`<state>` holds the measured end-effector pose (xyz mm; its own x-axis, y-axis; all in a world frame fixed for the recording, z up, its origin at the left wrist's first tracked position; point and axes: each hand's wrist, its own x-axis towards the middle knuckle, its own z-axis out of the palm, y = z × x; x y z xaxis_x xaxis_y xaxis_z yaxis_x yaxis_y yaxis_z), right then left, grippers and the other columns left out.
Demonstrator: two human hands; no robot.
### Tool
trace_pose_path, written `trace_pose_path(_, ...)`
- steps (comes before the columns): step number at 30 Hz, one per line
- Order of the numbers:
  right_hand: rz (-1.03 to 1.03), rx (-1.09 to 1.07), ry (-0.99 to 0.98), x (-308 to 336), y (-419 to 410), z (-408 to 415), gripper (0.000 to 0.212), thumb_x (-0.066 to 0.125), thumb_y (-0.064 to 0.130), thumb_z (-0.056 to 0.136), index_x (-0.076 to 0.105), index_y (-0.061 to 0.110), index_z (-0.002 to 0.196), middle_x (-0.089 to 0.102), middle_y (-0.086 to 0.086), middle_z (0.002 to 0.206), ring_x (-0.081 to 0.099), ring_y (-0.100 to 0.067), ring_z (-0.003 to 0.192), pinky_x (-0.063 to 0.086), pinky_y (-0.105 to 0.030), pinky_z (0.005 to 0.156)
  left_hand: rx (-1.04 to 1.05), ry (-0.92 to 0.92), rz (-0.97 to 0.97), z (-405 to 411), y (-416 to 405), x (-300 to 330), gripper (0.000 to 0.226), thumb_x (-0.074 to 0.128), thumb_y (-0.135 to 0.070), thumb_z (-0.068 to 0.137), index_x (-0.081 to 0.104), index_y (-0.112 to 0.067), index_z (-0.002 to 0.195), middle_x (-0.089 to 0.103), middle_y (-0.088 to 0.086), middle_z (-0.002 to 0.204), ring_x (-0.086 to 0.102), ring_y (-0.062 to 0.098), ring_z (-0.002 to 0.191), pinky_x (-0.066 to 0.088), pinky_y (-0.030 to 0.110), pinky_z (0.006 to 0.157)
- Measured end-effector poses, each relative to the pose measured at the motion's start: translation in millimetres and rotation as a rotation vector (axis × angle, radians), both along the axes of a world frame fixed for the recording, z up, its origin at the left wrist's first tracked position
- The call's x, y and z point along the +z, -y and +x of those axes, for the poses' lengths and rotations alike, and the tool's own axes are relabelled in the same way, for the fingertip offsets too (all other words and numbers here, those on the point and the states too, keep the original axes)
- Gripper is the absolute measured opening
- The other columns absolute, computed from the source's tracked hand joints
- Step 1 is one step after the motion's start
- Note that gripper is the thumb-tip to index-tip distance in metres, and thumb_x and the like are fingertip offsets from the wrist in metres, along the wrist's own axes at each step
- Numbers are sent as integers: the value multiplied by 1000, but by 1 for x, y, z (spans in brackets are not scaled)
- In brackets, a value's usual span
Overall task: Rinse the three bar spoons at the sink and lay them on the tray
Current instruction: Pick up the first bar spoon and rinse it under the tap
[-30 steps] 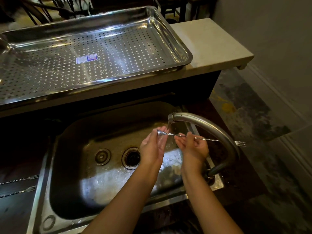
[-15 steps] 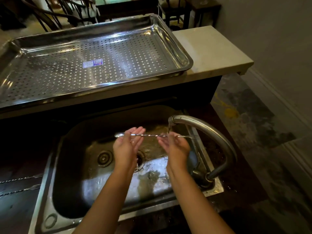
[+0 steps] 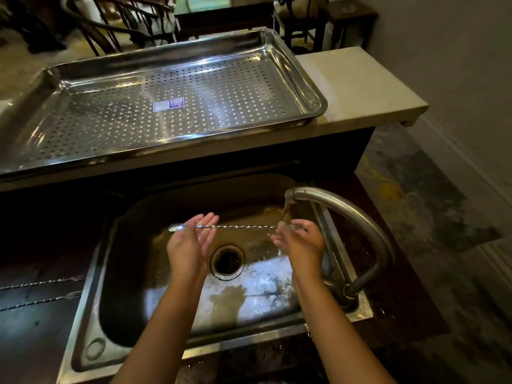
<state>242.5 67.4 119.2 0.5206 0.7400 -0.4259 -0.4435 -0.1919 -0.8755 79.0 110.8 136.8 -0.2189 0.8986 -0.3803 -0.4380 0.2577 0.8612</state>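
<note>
A long twisted bar spoon (image 3: 243, 226) lies level across both hands above the steel sink (image 3: 91, 314). Its bowl end pokes out past my left hand (image 3: 189, 241), whose fingers are spread, the stem resting on them. My right hand (image 3: 300, 241) grips the fork end right under the water running from the curved tap (image 3: 349, 209). Two more bar spoons (image 3: 41, 282) (image 3: 38, 300) lie side by side on the dark counter left of the sink. The perforated steel tray (image 3: 307, 87) sits on the raised ledge behind the sink, with only a sticker in it.
The pale stone ledge (image 3: 357, 87) runs past the tray's right end. An open drain (image 3: 227, 260) is in the middle of the sink floor. Chairs and a table stand behind the ledge. A wall and stained floor lie to the right.
The spoon has slid left along my hands, so the fork end is now under the water instead of the bowl end. Both hands shifted left too.
</note>
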Motion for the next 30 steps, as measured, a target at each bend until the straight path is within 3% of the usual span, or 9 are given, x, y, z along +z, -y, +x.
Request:
trace_pose_path(2,15,8,-10,4,0,3,8,55,7,89,57,1,95,67,-13,72,67,-11,50,53,-15,45,-16,35,8,-1,2,-1,23,37,-13,99,57,-5,92,65,14,101,72,9,76,56,21,76)
trace_pose_path(6,33,34,-61,10,4,12,20,42,12,96,59,6,87,70,-11,66,69,-15,53,55,-18,47,-25,150,15,-7,2,-2,21,40,-16,98,58,-5,97,66,10,101,72,10,83,57,24,80)
trace_pose_path(12,52,201,-364,9,2,1,17,50,9,92,62,-2,98,70,-15,85,73,-17,73,57,-18,58,97,411,-70,-30,-2,-5,21,46,-22,96,61,-7,98,66,7,102,65,15,95,50,34,89)
trace_pose_path(15,38,270,-425,6,-4,-16,14,53,0,88,67,0,86,72,-12,81,72,-16,73,58,-18,61,179,474,-119,-56,1,-7,20,49,-24,94,64,-11,94,65,3,96,62,13,91,47,33,95)
trace_pose_path(18,39,410,-267,3,-9,-44,29,53,-7,86,73,7,69,74,-11,74,72,-16,72,58,-18,66,206,420,-153,-91,1,-10,12,54,-16,91,64,-10,94,65,2,87,64,11,82,54,29,73)
trace_pose_path(22,-38,678,99,4,-13,-97,27,62,-12,76,69,13,84,70,-18,93,67,-26,87,53,-32,85,268,277,-119,-145,2,-12,16,45,-2,93,58,-8,102,58,5,74,60,10,69,57,23,66)
trace_pose_path(25,-111,825,174,6,-18,-147,26,60,-13,76,66,5,94,67,-11,77,65,-18,67,54,-21,65,304,199,-84,-196,12,-15,15,46,0,92,59,-8,91,66,4,63,68,7,58,56,25,71)
trace_pose_path(27,-140,911,226,5,-20,-181,21,54,-14,80,63,-5,97,61,-9,65,60,-15,56,50,-19,52,293,141,-102,-232,17,-17,11,50,-1,90,60,-5,94,68,4,62,68,8,58,58,22,65)
trace_pose_path(30,-143,1003,384,-2,-24,-228,19,55,-11,81,64,-7,97,57,-6,61,54,-13,58,41,-20,57,262,55,-199,-282,22,-18,5,58,-7,87,61,-8,83,65,3,62,65,9,54,57,20,51)
